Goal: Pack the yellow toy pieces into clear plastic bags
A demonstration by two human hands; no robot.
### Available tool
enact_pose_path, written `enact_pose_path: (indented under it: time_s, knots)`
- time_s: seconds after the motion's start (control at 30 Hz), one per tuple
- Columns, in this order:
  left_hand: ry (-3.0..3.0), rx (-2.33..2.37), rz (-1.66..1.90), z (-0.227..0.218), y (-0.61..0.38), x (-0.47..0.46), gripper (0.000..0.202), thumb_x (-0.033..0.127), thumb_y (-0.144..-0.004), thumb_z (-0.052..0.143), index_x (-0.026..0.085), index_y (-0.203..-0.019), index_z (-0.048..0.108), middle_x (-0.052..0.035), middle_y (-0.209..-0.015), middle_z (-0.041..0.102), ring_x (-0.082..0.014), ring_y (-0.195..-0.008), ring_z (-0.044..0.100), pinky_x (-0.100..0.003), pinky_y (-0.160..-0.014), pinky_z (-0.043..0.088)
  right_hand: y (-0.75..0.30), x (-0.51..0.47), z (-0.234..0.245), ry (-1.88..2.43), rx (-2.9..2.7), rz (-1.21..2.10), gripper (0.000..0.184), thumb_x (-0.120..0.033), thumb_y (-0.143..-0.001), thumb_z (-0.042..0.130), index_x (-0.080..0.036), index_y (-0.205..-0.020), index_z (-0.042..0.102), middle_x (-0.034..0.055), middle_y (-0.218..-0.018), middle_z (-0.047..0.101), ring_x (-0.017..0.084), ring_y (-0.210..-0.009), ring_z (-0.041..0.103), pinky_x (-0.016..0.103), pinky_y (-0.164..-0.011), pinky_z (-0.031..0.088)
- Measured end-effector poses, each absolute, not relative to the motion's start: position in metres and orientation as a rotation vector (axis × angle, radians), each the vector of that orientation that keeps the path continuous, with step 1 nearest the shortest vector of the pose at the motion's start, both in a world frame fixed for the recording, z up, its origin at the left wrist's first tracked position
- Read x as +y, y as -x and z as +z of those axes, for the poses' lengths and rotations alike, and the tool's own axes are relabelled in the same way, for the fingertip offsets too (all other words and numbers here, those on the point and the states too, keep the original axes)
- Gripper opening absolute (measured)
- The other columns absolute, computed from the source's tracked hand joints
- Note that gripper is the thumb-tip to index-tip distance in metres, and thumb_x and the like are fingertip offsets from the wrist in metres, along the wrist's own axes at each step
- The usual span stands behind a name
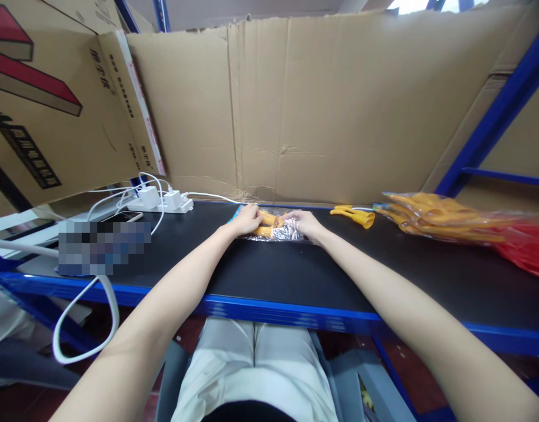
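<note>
A small clear plastic bag [281, 232] lies on the black shelf top [295, 275], with a yellow plastic tool [269, 221] partly inside it. My left hand [247, 218] is closed on the left end of the yellow tool. My right hand [305, 223] pinches the right side of the clear bag. Both hands rest on the surface near the cardboard back wall. A loose yellow tool [355, 214] of the same kind lies just to the right of my right hand.
A pile of yellow tools in a clear bag [440, 218] and a red bag [526, 249] sit at the right. A white power strip [161, 202] with chargers and cables, plus a phone [122, 217], lie at the left. Cardboard [322, 105] walls the back.
</note>
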State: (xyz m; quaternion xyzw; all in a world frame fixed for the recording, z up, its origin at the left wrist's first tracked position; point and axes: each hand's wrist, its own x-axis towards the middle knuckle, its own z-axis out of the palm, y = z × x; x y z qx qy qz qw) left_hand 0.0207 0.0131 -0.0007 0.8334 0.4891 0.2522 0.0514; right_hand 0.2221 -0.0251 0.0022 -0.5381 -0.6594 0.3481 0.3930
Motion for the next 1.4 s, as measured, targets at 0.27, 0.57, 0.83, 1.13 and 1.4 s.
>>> enact_pose_path:
  time_s: [0.27, 0.57, 0.83, 1.13, 1.4]
  knots:
    - [-2.601, 1.297, 0.560, 0.000, -0.029, 0.004, 0.016, 0.025, -0.082, 0.040, 0.017, -0.075, 0.052, -0.0094, -0.133, 0.040, -0.0193, -0.129, 0.027, -0.031, -0.105, 0.024, -0.224, -0.041, 0.013, 1.224, -2.008, 1.463, 0.033, -0.028, -0.075, 0.060, -0.015, -0.104, 0.062, -0.0041, -0.053, 0.052, 0.001, -0.032, 0.029, 0.015, -0.030, 0.019]
    - [-2.559, 1.264, 0.583, -0.004, -0.028, 0.008, 0.015, 0.027, -0.083, 0.039, 0.017, -0.075, 0.049, -0.0099, -0.130, 0.043, -0.0186, -0.132, 0.024, -0.030, -0.105, 0.025, -0.221, -0.042, 0.014, 1.245, -1.848, 1.554, 0.035, -0.020, -0.083, 0.047, -0.018, -0.116, 0.056, -0.0040, -0.052, 0.052, 0.001, -0.030, 0.027, 0.014, -0.029, 0.017]
    - [-2.547, 1.351, 0.622, -0.009, -0.024, 0.018, 0.013, 0.026, -0.082, 0.039, 0.019, -0.075, 0.047, -0.0101, -0.123, 0.048, -0.0200, -0.131, 0.025, -0.032, -0.104, 0.025, -0.232, -0.029, 0.021, 1.313, -1.801, 1.256, 0.027, -0.019, -0.081, 0.050, -0.014, -0.104, 0.062, -0.0021, -0.053, 0.052, 0.002, -0.032, 0.031, 0.016, -0.031, 0.022]
    - [-2.444, 1.669, 0.684, -0.011, 0.012, 0.041, 0.005, 0.018, -0.078, 0.044, 0.017, -0.075, 0.047, -0.0117, -0.104, 0.054, -0.0225, -0.107, 0.048, -0.033, -0.092, 0.034, -0.361, 0.000, 0.009, 2.002, -1.442, -0.306, 0.044, -0.030, -0.082, 0.045, -0.012, -0.121, 0.052, 0.0175, -0.126, 0.048, 0.029, -0.116, 0.044, 0.046, -0.095, 0.034]
    - [-2.409, 1.719, 0.729, -0.010, 0.017, 0.040, 0.006, 0.017, -0.078, 0.044, 0.018, -0.072, 0.046, -0.0097, -0.097, 0.054, -0.0209, -0.100, 0.049, -0.031, -0.087, 0.036, -0.380, 0.000, -0.006, 2.378, -1.410, -0.209, 0.048, -0.039, -0.084, 0.036, -0.012, -0.120, 0.053, 0.0206, -0.127, 0.045, 0.033, -0.120, 0.039, 0.059, -0.098, 0.021]
